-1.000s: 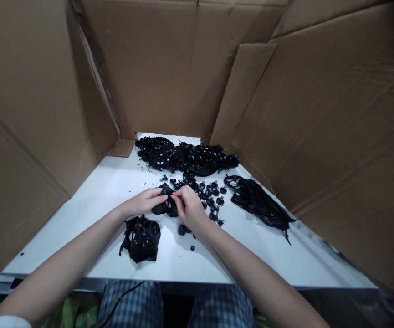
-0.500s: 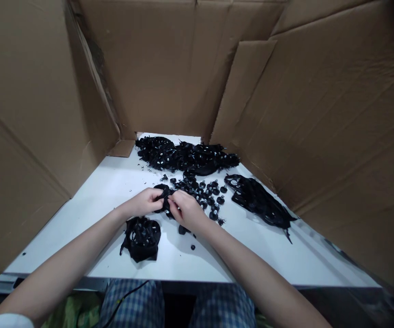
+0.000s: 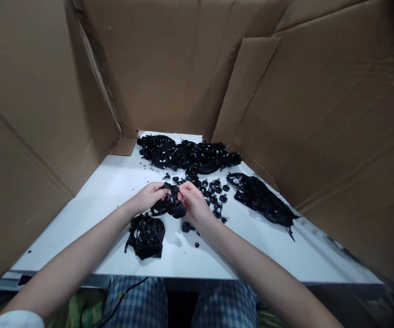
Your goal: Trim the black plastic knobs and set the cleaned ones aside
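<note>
Pinching the black piece (image 3: pixel 176 208) between both hands, you keep it taut above the table (image 3: pixel 115 175), probably for finer finger control.

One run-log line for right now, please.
left hand: holds black piece | right hand: pinches its edge | near side: black bundle | far side: black heap

Left hand (image 3: pixel 150 196) and right hand (image 3: pixel 197 204) hold crumpled black piece (image 3: pixel 175 208). From it: black bundle (image 3: pixel 261 199) 3 o'clock, black clump (image 3: pixel 147 239) 7.
</note>
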The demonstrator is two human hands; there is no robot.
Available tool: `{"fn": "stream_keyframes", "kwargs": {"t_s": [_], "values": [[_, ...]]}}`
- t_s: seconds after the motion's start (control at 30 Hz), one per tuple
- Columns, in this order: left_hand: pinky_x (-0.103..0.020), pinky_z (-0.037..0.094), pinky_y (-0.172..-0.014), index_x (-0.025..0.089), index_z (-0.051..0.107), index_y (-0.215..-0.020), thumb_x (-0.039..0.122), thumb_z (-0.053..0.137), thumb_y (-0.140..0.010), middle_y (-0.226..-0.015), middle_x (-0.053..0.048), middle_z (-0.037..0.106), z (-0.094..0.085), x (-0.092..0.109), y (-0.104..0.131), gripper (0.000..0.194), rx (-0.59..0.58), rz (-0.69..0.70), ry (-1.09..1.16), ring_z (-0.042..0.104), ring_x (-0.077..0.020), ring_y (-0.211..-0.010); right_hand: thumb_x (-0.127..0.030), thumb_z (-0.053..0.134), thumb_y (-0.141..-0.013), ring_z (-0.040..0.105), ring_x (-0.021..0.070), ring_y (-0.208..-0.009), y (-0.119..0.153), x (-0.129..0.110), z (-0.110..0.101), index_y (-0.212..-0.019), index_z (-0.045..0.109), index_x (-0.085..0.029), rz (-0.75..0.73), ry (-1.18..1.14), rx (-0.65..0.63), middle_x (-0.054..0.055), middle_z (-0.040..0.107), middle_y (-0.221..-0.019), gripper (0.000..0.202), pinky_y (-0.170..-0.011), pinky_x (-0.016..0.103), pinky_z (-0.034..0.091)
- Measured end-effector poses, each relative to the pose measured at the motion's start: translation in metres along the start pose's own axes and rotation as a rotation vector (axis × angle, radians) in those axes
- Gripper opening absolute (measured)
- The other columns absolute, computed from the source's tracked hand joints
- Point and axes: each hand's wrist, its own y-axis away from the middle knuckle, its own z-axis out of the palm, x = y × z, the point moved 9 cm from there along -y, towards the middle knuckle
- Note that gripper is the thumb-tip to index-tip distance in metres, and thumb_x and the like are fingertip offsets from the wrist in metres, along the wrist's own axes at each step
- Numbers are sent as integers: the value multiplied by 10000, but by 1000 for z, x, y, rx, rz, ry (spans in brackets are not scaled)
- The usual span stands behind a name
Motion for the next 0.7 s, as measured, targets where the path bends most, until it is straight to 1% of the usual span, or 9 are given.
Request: {"fn": "stream_keyframes", "kwargs": {"t_s": [0.13, 0.2, 0.27, 0.33, 0.4, 0.5, 0.57, 0.6, 0.7], "values": [[-233, 373, -573, 169, 466, -532, 205, 531, -661, -555, 17, 509, 2, -6, 0, 149, 12, -61, 163, 470, -106, -559, -435, 629, -746, 402, 92, -528, 0, -1, 2, -726, 435, -220, -3, -29, 9, -40, 488, -619, 290, -493, 221, 358], [-245, 406, -602, 165, 480, -534, 207, 537, -654, -562, 3, 533, 2, -8, 1, 139, 22, -99, 239, 517, -122, -585, -443, 626, -751, 421, 100, -534, -4, -11, -9, -749, 434, -231, -74, -41, 81, -27, 520, -644, 286, -501, 234, 376], [-265, 441, -627, 156, 504, -542, 204, 550, -657, -591, -25, 576, 0, -10, 2, 132, 37, -144, 306, 577, -153, -633, -454, 607, -768, 423, 103, -522, -8, -27, -32, -774, 434, -240, -196, 11, 225, -21, 544, -669, 274, -491, 242, 378], [-271, 460, -630, 145, 522, -552, 200, 565, -675, -635, -47, 608, -3, -13, 3, 141, 65, -177, 368, 607, -168, -662, -451, 584, -792, 415, 102, -506, -8, -43, -53, -781, 455, -238, -290, 214, 368, -27, 535, -657, 250, -476, 243, 361], [-252, 458, -602, 137, 542, -582, 200, 574, -708, -660, -44, 613, -7, -16, 2, 145, 107, -191, 427, 594, -143, -632, -419, 587, -799, 425, 114, -512, -9, -51, -60, -783, 507, -225, -308, 559, 419, -40, 496, -601, 210, -492, 254, 358], [-237, 462, -597, 122, 585, -661, 181, 564, -758, -668, -37, 612, -9, -20, 1, 115, 155, -196, 496, 576, -117, -610, -365, 532, -845, 500, 159, -611, -3, -56, -46, -896, 570, -209, -377, 962, 374, -10, 533, -649, 169, -603, 302, 413], [-238, 471, -625, 110, 601, -681, 155, 562, -772, -679, -45, 620, -9, -21, 0, 109, 167, -194, 520, 582, -116, -634, -333, 436, -907, 553, 183, -726, 5, -59, -24, -971, 564, -207, -489, 1044, 274, 39, 602, -792, 191, -691, 329, 442], [-237, 473, -641, 104, 609, -686, 143, 569, -772, -686, -48, 624, -8, -20, 0, 102, 167, -189, 526, 585, -116, -648, -317, 396, -929, 566, 188, -774, 9, -58, -12, -960, 566, -208, -535, 1056, 195, 53, 616, -840, 204, -724, 332, 449], [-240, 474, -706, 96, 637, -713, 124, 627, -742, -715, -44, 638, -4, -16, 1, 41, 144, -161, 533, 594, -120, -704, -316, 427, -929, 569, 202, -844, 18, -54, 17, -885, 575, -207, -594, 1121, -1, 65, 612, -861, 190, -758, 333, 463]]}}
